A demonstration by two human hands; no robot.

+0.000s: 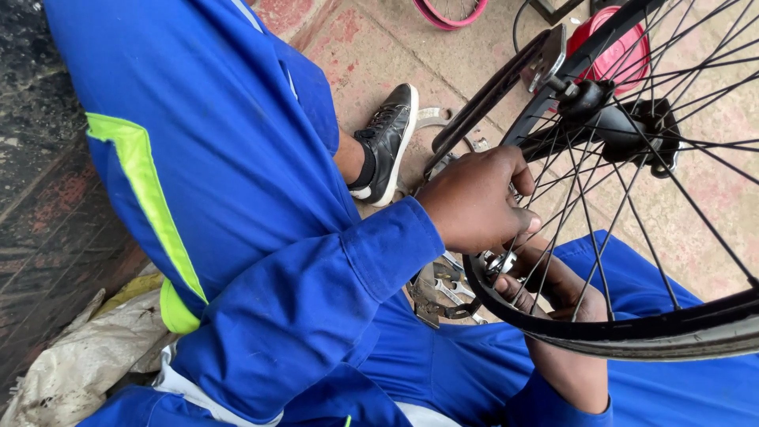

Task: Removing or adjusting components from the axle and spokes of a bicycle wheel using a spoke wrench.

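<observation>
Bicycle wheel (632, 237): left hand (474, 202) closed at rim; right hand (557, 289) gripping rim underneath.

Glossy black metal rim (632, 332), thin shiny steel spokes (589, 229), matt blue cloth sleeve (316, 292), rough reddish concrete floor (379, 39).

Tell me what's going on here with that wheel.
A person in blue overalls sits on the paved ground and works on a spoked bicycle wheel. The left hand is closed at the rim, its fingers among the spokes. The right hand comes from behind the spokes, fingers curled at the same spot. A small metal part sits between them. Spanners lie below the hands.
</observation>
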